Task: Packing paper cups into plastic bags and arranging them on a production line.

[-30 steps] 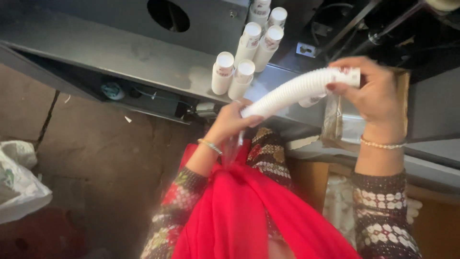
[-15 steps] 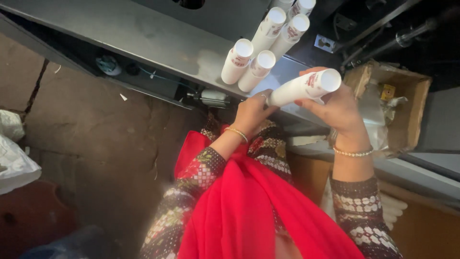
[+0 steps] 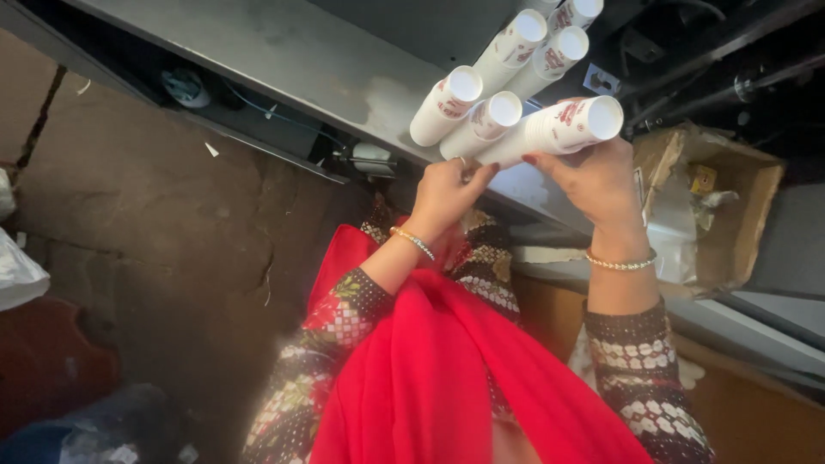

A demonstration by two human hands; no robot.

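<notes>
A long grey metal shelf (image 3: 284, 60) runs across the top, and a brown cardboard box (image 3: 730, 198) sits off to the right. A red scarf (image 3: 447, 378) hangs down in front of the person.

Five white tubes (image 3: 481, 86) stand in a bunch near the right end of the shelf, close to its front edge.

The person holds one more white tube (image 3: 559, 129) just beside that bunch. The right hand (image 3: 597, 180) is wrapped around its upper part, fingers closed on it. The left hand (image 3: 443, 193) pinches its lower end, where it meets the shelf edge.

It looks like this tube is being set down next to the others. The next move needs the tube stood up straight, close to the bunch, without knocking any over.
</notes>
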